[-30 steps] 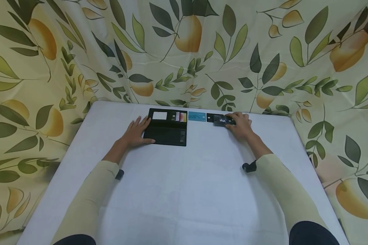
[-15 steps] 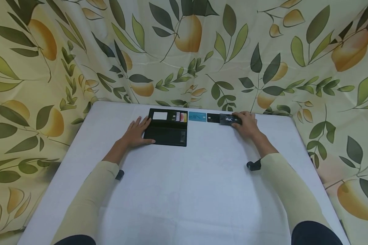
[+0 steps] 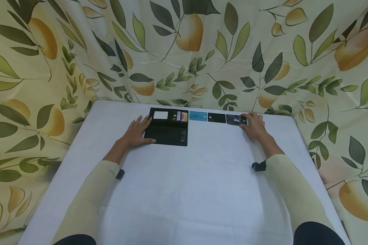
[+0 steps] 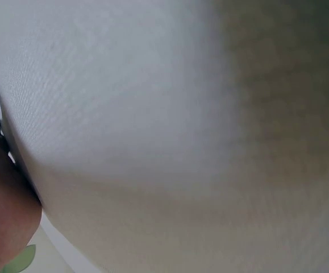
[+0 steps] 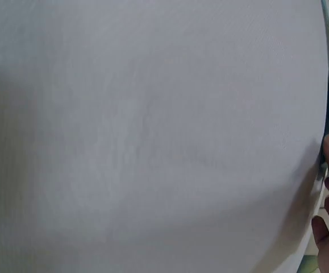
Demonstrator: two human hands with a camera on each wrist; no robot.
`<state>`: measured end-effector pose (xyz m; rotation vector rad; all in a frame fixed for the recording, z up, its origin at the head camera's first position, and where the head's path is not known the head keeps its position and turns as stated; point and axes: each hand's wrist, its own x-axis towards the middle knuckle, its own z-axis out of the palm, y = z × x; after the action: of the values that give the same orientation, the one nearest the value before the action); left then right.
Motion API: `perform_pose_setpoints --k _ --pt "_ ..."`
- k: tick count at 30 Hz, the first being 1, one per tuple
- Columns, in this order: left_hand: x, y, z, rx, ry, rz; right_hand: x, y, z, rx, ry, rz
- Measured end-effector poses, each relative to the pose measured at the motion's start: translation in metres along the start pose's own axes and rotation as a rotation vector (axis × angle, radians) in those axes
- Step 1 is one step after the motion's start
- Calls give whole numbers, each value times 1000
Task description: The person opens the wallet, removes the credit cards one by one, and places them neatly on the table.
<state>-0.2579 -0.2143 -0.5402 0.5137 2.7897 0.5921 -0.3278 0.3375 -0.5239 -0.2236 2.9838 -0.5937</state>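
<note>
Resting at the far right end of a row of cards, the right hand [image 3: 254, 125] has its fingertips on a dark card [image 3: 235, 119] printed "VIP", which lies flat on the table [image 3: 184, 190] near the far edge. Whether the fingers pinch the card or only press on it cannot be told from the head view; they look gently bent, with the palm low over the cloth. The forearm runs back toward the body in a pale sleeve [image 3: 294, 194], wrist low.

Left of that card, just beside it, lies a black card [image 3: 216, 118], and next comes a blue card [image 3: 198, 116], so three cards sit in a line along the back of the table. Next in line is the wallet [image 3: 168, 131], lying open, with a white card [image 3: 160, 115] and some coloured cards [image 3: 181, 116] tucked in its upper half.

Judging from this layout, three cards are out and laid side by side, while several remain in the wallet, so the work looks partly done.

The left hand [image 3: 138, 132] lies flat, fingers spread and straight, on the wallet's left edge, holding it down. Both wrist views show mostly white cloth, with only fingertips at the frame edge.
</note>
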Motion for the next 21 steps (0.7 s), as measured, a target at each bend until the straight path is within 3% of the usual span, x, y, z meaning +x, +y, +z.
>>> perform_pose_setpoints --k 21 --pt "2 -3 2 30 -18 -15 -7 22 -14 -26 -31 45"
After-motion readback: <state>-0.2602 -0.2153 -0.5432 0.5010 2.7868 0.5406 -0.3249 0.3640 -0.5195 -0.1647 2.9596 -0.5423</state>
